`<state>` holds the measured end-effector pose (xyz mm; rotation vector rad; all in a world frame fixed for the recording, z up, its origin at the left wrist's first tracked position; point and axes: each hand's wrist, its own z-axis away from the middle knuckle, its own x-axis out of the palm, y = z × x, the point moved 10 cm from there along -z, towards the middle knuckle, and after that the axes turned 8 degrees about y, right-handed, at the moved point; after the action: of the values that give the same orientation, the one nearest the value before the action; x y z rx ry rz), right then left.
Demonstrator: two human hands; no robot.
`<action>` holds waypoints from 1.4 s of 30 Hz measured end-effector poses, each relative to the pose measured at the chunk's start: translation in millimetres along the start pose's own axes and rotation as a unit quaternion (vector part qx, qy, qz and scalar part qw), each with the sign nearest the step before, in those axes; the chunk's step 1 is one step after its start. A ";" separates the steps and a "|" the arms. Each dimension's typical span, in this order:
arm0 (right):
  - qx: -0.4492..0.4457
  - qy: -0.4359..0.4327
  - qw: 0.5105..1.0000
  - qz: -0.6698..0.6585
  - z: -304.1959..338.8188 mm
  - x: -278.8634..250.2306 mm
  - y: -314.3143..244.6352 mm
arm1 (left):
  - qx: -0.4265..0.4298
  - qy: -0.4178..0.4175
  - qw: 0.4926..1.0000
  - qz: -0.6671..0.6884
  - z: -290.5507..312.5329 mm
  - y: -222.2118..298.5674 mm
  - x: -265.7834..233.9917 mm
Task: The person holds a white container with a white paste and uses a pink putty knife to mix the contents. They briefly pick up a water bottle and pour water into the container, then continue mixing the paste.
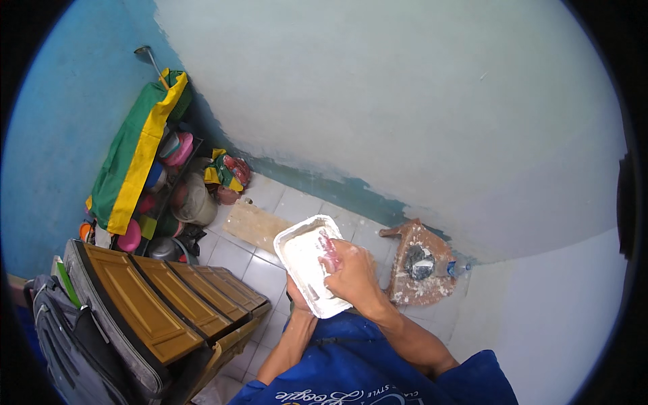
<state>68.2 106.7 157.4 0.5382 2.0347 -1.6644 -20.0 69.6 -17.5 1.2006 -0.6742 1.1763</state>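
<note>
A white rectangular tub (324,312), with white paste smeared inside it, is held in front of my body. My left hand (297,297) grips it from beneath its near left side, with most of the fingers hidden behind the tub. Over the tub's right half, my right hand (356,273) is closed on a pink-red object (329,251) smeared with white. That object reaches into the tub, and its exact kind cannot be made out.
A brown plastic stool (412,266), spattered white, bears a dark lump; a plastic bottle (459,268) lies beside it. A wooden board (253,226) rests on the tiles. Left are a wooden drawer cabinet (158,297), a backpack (74,351) and a covered rack (128,155). A partly whitened wall (378,101) rises ahead.
</note>
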 end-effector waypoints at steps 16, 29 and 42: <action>0.010 0.009 1.000 0.011 -0.2 -5.8 1.1 | -0.003 0.022 1.000 -0.002 4.6 -0.7 4.0; 0.018 -0.011 1.000 0.012 -2.0 -1.6 -2.6 | -0.028 -0.033 0.998 0.034 -0.3 -0.3 8.5; -0.005 -0.031 1.000 0.006 -3.6 -0.2 -11.9 | -0.015 -0.017 0.999 0.031 1.3 4.0 23.1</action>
<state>61.3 107.9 167.7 0.4883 1.9920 -1.6427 -16.4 75.6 5.0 1.1846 -0.7553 1.1955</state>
